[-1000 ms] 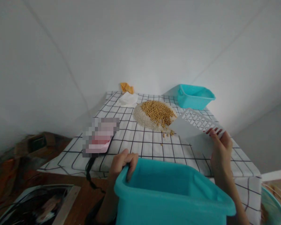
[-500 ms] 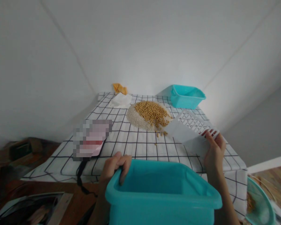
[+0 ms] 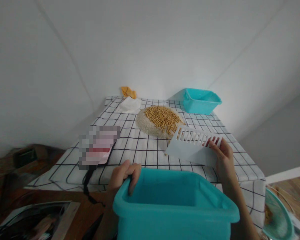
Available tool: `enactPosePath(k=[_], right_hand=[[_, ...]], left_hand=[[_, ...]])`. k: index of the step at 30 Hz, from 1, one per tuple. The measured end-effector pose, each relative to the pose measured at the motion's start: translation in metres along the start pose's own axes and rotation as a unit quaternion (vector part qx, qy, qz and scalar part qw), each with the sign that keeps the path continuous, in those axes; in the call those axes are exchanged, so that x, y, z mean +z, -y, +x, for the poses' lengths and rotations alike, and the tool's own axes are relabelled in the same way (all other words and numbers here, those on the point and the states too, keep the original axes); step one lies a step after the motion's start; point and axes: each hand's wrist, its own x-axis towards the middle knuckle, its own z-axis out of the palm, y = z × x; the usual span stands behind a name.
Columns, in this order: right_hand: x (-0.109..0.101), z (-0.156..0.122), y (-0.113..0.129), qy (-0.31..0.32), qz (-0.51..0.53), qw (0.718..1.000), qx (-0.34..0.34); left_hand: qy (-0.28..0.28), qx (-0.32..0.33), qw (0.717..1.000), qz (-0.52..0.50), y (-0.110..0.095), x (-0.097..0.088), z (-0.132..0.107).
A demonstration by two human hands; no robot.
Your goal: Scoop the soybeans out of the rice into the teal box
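My left hand [image 3: 126, 176] is closed over the left rim of a turquoise plastic bin [image 3: 176, 213], which is held up against the table's front edge. In my right hand [image 3: 223, 155] is a flat white plastic panel with a row of slots [image 3: 190, 150], gripped at its right end. The panel stands tilted on the cloth, its left end just in front of the pile. Behind it, yellow soybeans [image 3: 162, 118] lie heaped on a bed of pale grains [image 3: 144, 123] that look like rice. The visible inside of the bin shows nothing in it; its bottom is hidden.
A second turquoise bin [image 3: 201, 101] stands at the back right of the checked tablecloth [image 3: 137, 146]. At the back left lie a white cloth [image 3: 129, 105] and an orange cloth [image 3: 128, 92]. A pink pixelated pouch [image 3: 99, 146] with a black strap is at left. A turquoise basin [image 3: 280, 213] sits low at right.
My right hand has drawn the slotted panel left and nearer, and the panel is turned more upright, with its slots along the top. My left hand keeps its hold on the bin.
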Motion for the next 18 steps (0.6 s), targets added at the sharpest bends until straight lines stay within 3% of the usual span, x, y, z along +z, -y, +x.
enactPosePath(k=[3, 9, 14, 18], right_hand=[[0.001, -0.001, 0.0, 0.026, 0.005, 0.999, 0.032], [0.006, -0.004, 0.008, 0.101, 0.023, 0.99, 0.098], [0.009, -0.004, 0.012, 0.101, 0.024, 0.988, 0.119], [0.01, -0.005, 0.012, 0.076, 0.024, 0.992, 0.096]], left_hand=[[-0.007, 0.0, 0.997, -0.078, 0.002, 0.001, 0.0], [0.001, 0.001, 0.992, -0.127, 0.01, 0.0, 0.001], [-0.016, 0.02, 0.994, -0.11, 0.013, 0.001, 0.0], [-0.024, 0.02, 0.995, -0.097, 0.011, 0.004, -0.001]])
